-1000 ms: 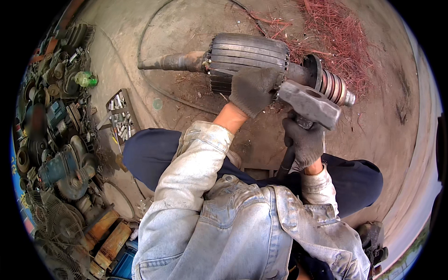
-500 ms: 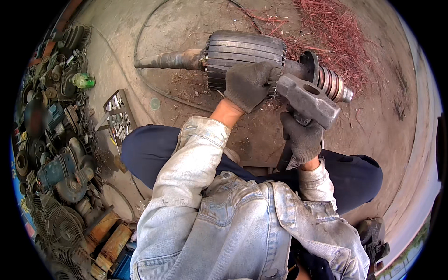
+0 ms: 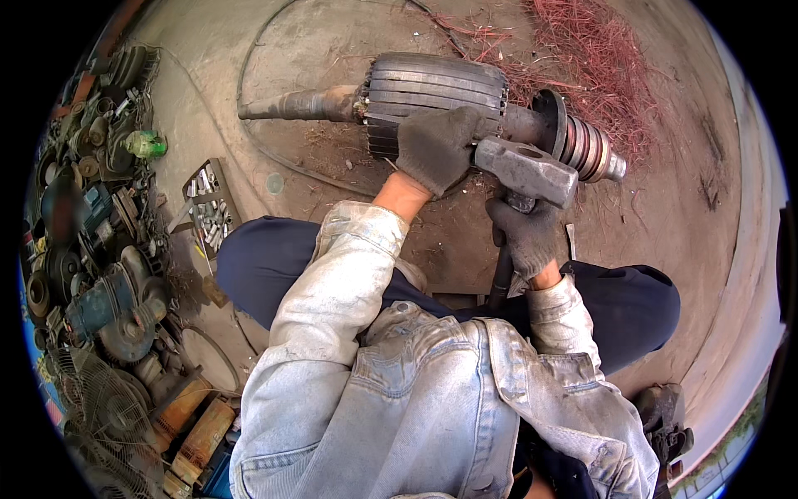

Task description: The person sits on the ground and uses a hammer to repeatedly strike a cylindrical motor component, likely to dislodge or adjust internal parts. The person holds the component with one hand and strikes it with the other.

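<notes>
A motor rotor [image 3: 436, 83] with a dark slotted core lies on the ground in front of me, its long shaft to the left, its slip rings [image 3: 584, 148] to the right. My left hand [image 3: 439, 150], in a dark knit glove, is closed against the near right part of the core; what its fingers hold is hidden. My right hand [image 3: 529, 234], gloved too, is wrapped round the handle of a sledgehammer [image 3: 528, 172] just below the head. That heavy steel head hangs above the ground beside my left hand, in front of the rotor's right end. The dark handle slants down toward my lap.
A heap of red wire scraps [image 3: 590, 66] lies beyond the rotor. A dark cable [image 3: 249, 71] curves round on the left. Left of my knee is a tray of sockets [image 3: 212, 204], with a green bottle [image 3: 147, 144] and piled motor parts [image 3: 100, 303] farther left.
The sledgehammer head has shifted left and slightly turned, nearer my left hand. My right hand has moved a little left and up with it. My left hand and the rotor have barely moved.
</notes>
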Demonstrator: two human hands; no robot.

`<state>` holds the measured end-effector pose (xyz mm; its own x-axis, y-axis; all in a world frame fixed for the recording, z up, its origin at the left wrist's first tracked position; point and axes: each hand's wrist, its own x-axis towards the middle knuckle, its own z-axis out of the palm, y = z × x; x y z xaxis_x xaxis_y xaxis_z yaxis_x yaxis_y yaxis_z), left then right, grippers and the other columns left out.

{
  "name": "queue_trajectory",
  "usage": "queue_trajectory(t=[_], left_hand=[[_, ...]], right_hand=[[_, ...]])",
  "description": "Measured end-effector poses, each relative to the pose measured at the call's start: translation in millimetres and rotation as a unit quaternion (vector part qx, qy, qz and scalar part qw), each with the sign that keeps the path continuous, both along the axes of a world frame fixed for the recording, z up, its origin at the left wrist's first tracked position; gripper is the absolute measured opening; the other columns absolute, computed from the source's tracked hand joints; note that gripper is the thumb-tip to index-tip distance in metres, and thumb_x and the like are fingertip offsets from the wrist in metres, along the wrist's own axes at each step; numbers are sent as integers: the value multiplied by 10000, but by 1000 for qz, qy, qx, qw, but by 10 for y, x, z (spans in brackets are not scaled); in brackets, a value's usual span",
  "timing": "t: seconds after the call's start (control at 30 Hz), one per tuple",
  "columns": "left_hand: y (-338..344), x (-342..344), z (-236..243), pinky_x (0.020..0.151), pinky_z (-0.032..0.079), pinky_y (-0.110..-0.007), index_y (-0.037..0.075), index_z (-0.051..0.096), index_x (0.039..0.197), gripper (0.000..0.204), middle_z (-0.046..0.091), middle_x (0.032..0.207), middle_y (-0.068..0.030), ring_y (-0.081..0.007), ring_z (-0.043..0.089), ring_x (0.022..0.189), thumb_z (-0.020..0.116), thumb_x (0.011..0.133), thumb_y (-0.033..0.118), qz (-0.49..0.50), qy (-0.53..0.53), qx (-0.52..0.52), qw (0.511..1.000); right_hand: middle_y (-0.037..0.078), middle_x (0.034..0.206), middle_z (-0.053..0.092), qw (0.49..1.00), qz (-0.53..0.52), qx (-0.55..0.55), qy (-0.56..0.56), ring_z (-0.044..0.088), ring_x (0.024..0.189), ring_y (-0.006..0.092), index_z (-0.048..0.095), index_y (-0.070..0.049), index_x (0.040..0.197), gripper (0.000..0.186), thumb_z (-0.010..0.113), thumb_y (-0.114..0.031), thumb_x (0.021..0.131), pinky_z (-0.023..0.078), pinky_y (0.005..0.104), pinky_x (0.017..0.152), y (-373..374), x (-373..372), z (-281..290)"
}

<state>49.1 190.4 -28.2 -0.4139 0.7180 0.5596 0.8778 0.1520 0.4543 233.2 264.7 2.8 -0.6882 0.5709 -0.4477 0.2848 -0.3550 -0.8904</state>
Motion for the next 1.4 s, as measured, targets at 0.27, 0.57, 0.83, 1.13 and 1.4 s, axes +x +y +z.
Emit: queue_trajectory(t=[0.27,0.57,0.83,1.13,1.4], left_hand=[[-103,-83,-84,592,522,-405,137,701,960,296,699,747,-68,-296,701,666,805,793,359,-11,30,13,999],[-84,130,-118,617,542,-401,163,703,989,279,732,798,-74,-307,714,696,828,750,233,-10,5,0,1000],[-46,172,-109,605,532,-403,159,698,939,170,724,793,-65,-297,714,698,799,807,190,13,-8,-4,1000],[-221,-239,-96,686,553,-331,77,713,989,106,748,842,-76,-221,707,700,783,912,96,62,-31,75,995],[-776,-892,118,481,420,-250,93,573,811,191,461,624,30,-80,364,467,633,991,73,271,-449,511,681]], right_hand=[[2,617,608,997,29,63,-30,581,522,101,680,-45,853,114,725,-140,898,458,305,491,-167,-58,67],[9,714,617,997,5,44,-61,558,527,94,660,-37,999,128,700,-7,881,414,263,458,-199,171,108],[27,674,614,996,-90,21,-4,544,505,96,660,-41,947,79,712,-45,888,407,266,457,-90,367,162],[7,697,621,992,61,108,-31,571,536,87,671,-20,965,157,742,-55,830,420,274,465,-56,-59,-239],[29,656,578,994,-68,-73,-53,541,461,133,604,-18,968,198,733,-45,821,421,304,415,418,181,-436]])
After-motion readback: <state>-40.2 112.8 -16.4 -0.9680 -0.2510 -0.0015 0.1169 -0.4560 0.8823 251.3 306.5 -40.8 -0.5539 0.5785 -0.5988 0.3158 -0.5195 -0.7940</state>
